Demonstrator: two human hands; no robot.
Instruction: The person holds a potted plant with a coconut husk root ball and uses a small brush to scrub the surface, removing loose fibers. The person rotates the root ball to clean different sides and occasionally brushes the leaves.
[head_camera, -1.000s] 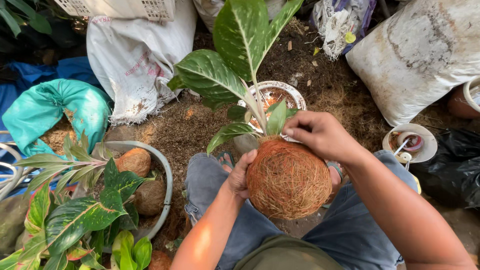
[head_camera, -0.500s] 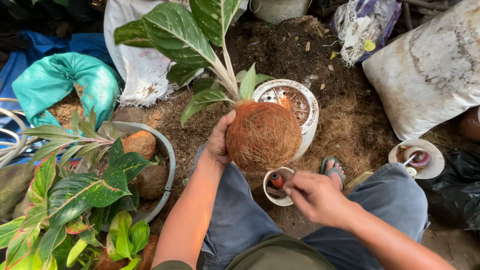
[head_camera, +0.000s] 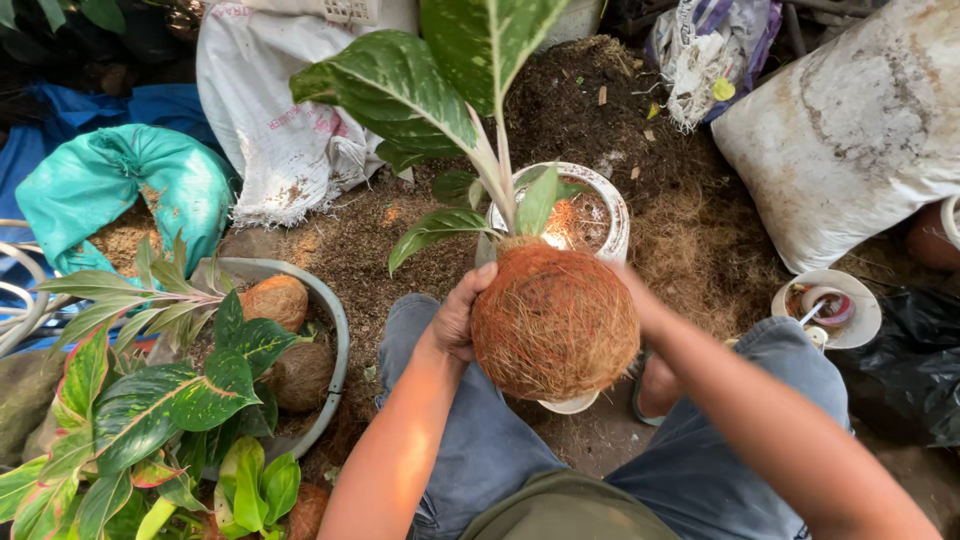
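At the bottom of the frame the person's knees in grey-blue trousers (head_camera: 480, 450) spread apart, with both bare forearms reaching up between them. At the centre of the frame the two hands hold a round ball of brown coconut fibre (head_camera: 555, 320), from whose top a plant with large green, white-speckled leaves (head_camera: 400, 90) rises toward the upper middle. The left hand (head_camera: 458, 318) presses against the ball's left side, fingers curled round it and holding it. The right hand (head_camera: 628, 285) sits behind the ball's right side and is mostly hidden, so I cannot tell how its fingers lie, though the wrist touches the ball.

Just under the ball a small white cup (head_camera: 570, 403) peeks out. In the lower left, a grey basin (head_camera: 335, 330) holds more fibre balls and leafy green-and-pink plants (head_camera: 150, 400). At right centre stands a small white bowl (head_camera: 845, 290) with something red inside.

Just beyond the ball is a white pot (head_camera: 615, 215) with brown fill. Farther up lie loose brown soil (head_camera: 560, 90), a teal sack (head_camera: 120, 180) at left, a white sack (head_camera: 270, 120) at upper left, and a big white bag (head_camera: 850, 130) at upper right.
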